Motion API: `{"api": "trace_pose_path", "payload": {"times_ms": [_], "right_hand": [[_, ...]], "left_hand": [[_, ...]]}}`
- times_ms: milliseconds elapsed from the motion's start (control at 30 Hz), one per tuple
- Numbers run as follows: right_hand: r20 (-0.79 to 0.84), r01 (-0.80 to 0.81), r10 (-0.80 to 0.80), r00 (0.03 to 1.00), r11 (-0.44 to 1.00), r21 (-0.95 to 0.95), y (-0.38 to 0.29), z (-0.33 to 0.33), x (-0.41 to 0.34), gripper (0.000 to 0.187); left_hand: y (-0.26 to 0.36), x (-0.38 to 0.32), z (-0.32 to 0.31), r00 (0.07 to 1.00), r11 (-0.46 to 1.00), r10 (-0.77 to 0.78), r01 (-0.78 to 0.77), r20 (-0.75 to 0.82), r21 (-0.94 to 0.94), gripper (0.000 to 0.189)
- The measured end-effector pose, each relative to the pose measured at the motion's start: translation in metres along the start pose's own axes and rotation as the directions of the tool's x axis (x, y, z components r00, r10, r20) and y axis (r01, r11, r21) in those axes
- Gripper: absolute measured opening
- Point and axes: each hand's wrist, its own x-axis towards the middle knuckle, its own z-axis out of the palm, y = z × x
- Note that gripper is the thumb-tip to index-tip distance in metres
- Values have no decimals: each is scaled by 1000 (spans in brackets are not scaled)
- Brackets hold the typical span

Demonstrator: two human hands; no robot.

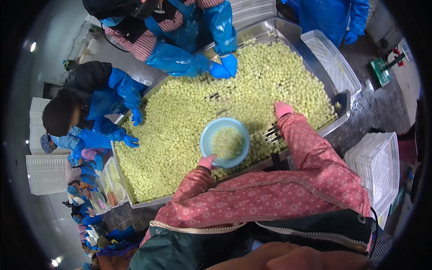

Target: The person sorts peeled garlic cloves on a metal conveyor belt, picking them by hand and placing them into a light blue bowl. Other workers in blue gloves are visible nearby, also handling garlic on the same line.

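Observation:
A metal sorting table [342,107] with raised walls bears a thick layer of small pale green oval pieces of produce [175,125]. My left hand [206,162], in a pink glove, grips the near left rim of a light blue plastic bowl [204,136]. Similar green pieces [226,142] lie in the bottom of that bowl, which is over the near side of the layer. To the right of the bowl, my pink-gloved right hand [282,109] reaches onto the produce. Its fingertips are largely hidden, so whether it holds any pieces is unclear.
Across the table, a person's blue-gloved hands [222,67] touch the produce; another person's hands [133,130] work at the left. A white perforated crate [332,64] stands beyond the right wall. Stacked white crates [374,168] stand at my right. Dark metal slats [271,134] show through gaps.

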Motion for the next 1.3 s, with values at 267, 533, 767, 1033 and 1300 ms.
{"api": "trace_pose_path", "payload": {"times_ms": [267,533,767,1033,1300], "right_hand": [[10,-86,86,996,990,114,12,10,14,37],[242,-131,-496,834,247,960,-58,7,-63,29],[212,-106,-356,910,294,950,20,37,-24,38],[-645,113,323,693,835,539,80,19,-14,47],[793,-69,-571,212,801,595,83,67,16,19]], "left_hand": [[28,-17,27,997,988,83,-81,-7,135,37],[41,-37,33,998,999,33,-30,-57,45,39],[18,0,22,979,930,180,-139,-93,340,32],[30,-12,25,988,995,10,-25,-155,-95,33],[54,18,42,975,979,-10,-36,-222,-202,29]]}}
